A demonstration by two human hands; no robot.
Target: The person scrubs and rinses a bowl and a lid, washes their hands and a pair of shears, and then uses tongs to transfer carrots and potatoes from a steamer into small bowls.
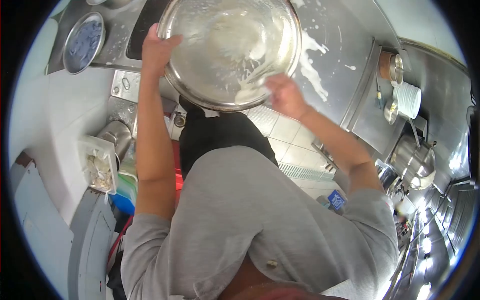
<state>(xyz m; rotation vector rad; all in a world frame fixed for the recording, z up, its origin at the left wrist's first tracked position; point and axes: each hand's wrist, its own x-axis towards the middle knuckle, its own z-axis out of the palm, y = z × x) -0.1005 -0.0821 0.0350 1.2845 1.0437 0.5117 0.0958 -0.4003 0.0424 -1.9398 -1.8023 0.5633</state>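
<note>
A large, wide metal bowl (197,75) is at the top centre, tilted so its inside faces me. Streaks of white, foamy-looking liquid (252,82) run over its inner surface. My left hand (159,50) grips the left rim, thumb over the inside and fingers behind. At the lower right rim my right hand (286,95) is curled closed and blurred by motion. Its fingertips are against the inside of the bowl by the white streaks; anything they hold is too smeared to make out.
White splashes (312,65) lie on the steel counter (345,30). A smaller bowl with bluish contents (85,42) stands at the upper left. Stacked white plates (407,100) and a steel pot (412,160) are at the right. Below left is a tub (100,167).
</note>
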